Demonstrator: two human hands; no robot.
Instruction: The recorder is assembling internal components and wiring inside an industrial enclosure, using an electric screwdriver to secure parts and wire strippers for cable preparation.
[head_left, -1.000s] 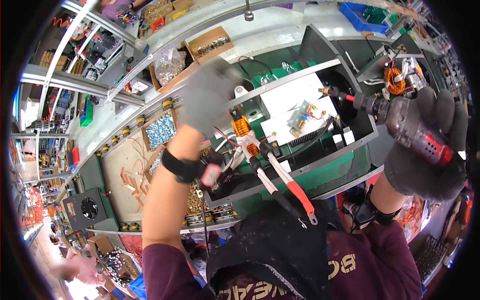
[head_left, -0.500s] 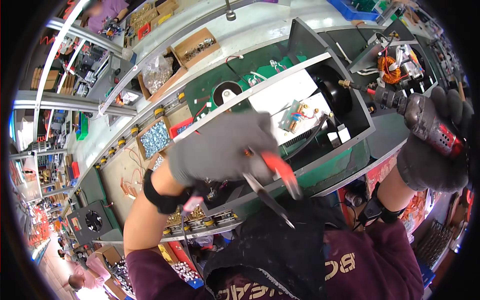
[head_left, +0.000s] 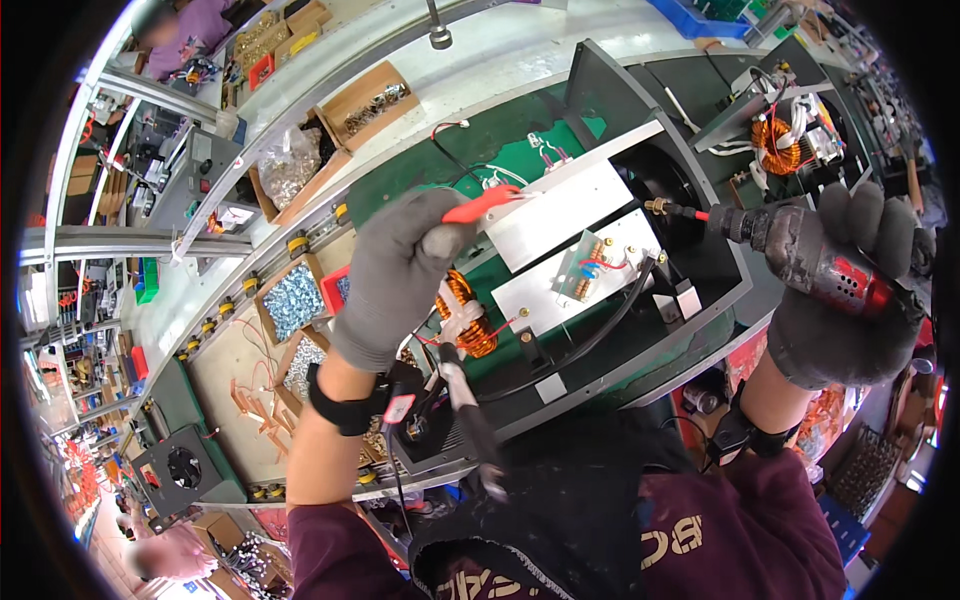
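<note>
My left hand [head_left: 400, 275], in a grey glove, is closed on a red-sleeved cable end [head_left: 484, 204], whose metal tip points right over a silver plate [head_left: 560, 215]. Beneath this hand hangs a dark cable end [head_left: 474, 425] with silvery parts, blurred. My right hand [head_left: 850, 315], gloved in dark grey, grips a power screwdriver [head_left: 815, 250]; a brass-coloured piece [head_left: 656, 206] sits at its bit's tip, above the right part of an open grey metal case [head_left: 735, 285]. Inside the case are a small green circuit board [head_left: 580, 265] and a copper coil [head_left: 467, 318], partly hidden by my left hand.
A second unit with a copper coil [head_left: 775, 146] stands at the far right. To the left are a box of bluish small hardware [head_left: 293, 300] and roller rails [head_left: 298, 245]. Cardboard boxes [head_left: 368, 100] stand behind. A person in purple [head_left: 190, 40] is at the upper left.
My left hand has moved left and up, turning the red cable end from pointing down to pointing right, uncovering the coil. My right hand and the screwdriver have shifted slightly left.
</note>
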